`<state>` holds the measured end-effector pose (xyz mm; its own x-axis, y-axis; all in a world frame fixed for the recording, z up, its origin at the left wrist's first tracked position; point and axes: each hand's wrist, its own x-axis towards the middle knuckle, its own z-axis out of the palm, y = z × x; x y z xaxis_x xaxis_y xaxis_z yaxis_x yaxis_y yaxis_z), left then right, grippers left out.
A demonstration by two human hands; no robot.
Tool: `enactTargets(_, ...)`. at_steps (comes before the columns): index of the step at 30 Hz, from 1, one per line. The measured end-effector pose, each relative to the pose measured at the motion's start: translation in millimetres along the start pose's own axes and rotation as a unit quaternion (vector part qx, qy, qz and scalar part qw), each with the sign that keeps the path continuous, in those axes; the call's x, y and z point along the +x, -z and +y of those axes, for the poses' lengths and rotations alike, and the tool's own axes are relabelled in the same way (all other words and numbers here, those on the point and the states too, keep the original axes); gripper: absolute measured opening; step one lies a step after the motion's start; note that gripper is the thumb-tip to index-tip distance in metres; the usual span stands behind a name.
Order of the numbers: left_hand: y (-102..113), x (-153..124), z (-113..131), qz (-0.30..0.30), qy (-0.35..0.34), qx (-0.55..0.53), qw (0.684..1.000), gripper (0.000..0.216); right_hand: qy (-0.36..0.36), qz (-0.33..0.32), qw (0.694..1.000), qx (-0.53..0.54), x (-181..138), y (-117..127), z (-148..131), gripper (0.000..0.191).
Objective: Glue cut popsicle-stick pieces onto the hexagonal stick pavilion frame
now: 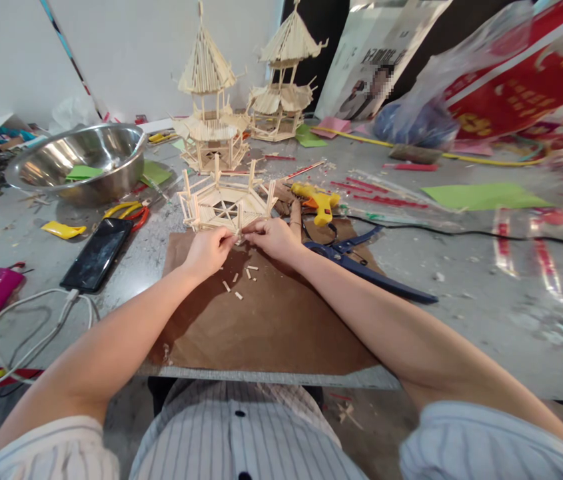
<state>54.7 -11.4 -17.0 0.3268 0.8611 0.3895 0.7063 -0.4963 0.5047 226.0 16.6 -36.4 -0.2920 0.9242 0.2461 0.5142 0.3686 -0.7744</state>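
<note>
A six-sided frame of pale wooden sticks, with short posts rising round its edge, sits on the far part of a brown sheet. At its near edge, my left hand is closed in a pinch. Close beside it on the right, my right hand also pinches at the frame's front corner. Whatever lies between the fingertips of either hand is too small to tell. Several short cut stick pieces are scattered on the sheet just below my hands.
Two stick pagodas stand behind the frame. A yellow glue gun and blue cutters lie to the right. On the left are a steel bowl, pliers and a black phone with a white cable.
</note>
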Motion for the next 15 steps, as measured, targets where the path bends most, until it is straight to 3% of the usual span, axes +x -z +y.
enactTargets(15,-0.7,0.0,-0.9,-0.003,0.007,0.006,1.000,0.022,0.003,0.001,1.000,-0.009,0.1,-0.4,0.3,0.020)
